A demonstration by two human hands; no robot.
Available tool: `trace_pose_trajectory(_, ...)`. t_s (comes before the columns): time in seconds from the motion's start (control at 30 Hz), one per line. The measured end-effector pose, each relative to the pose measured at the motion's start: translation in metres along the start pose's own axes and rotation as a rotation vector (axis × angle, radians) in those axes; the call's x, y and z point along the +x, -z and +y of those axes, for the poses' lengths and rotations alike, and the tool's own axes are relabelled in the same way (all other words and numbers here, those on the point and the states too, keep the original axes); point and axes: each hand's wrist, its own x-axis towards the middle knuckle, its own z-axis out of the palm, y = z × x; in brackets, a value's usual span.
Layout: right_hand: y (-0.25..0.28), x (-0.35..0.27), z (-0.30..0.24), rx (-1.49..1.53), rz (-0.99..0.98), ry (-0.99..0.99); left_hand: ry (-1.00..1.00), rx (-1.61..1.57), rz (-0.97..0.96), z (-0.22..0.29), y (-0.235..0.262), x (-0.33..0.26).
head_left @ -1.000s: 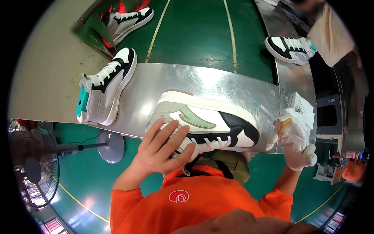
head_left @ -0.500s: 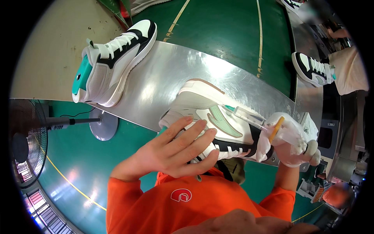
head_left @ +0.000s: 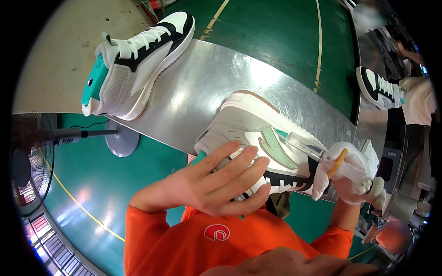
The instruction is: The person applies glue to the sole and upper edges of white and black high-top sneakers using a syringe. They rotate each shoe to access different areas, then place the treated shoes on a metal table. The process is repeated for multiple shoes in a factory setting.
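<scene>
A white and grey high-top sneaker (head_left: 248, 126) with a mint side patch lies on its side on the metal bench, its sole edge facing away from me. My bare left hand (head_left: 225, 179) lies over its ankle and laces, fingers slightly spread and curved around it; the thumb is hidden. In my white-gloved right hand (head_left: 347, 172) is a clear syringe (head_left: 301, 145). Its green tip (head_left: 281, 133) rests at or just above the seam between upper and sole; contact is hard to tell. A yellow-orange strip (head_left: 338, 163) shows across the gloved fingers.
A matching sneaker (head_left: 138, 69) stands at the far left of the metal bench (head_left: 193, 87). Beyond runs a green surface (head_left: 271, 32) with yellow lines. A fan (head_left: 32, 161) stands at left. Another sneaker (head_left: 380, 89) is at the right, near a co-worker's pale sleeve (head_left: 416, 101).
The view has shifted, so the worked sneaker, both hands and the syringe appear slightly farther right. My left hand stays on the sneaker, and the syringe tip remains along the same seam.
</scene>
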Motion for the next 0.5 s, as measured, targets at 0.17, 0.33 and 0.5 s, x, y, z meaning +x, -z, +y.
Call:
trace_pose_trajectory(0.17, -0.004, -0.001, -0.011, -0.090, 0.054, -0.063, 0.005, 0.001, -0.042, 0.001, 0.001, 0.002)
trace_pose_trajectory(0.33, -0.005, -0.001, -0.025, -0.135, 0.045, -0.095, 0.021, 0.015, -0.026, 0.003, 0.002, 0.002)
trace_pose_trajectory(0.5, -0.016, 0.004, -0.030, -0.123, 0.043, 0.009, 0.049, -0.012, -0.039, 0.007, 0.000, 0.000)
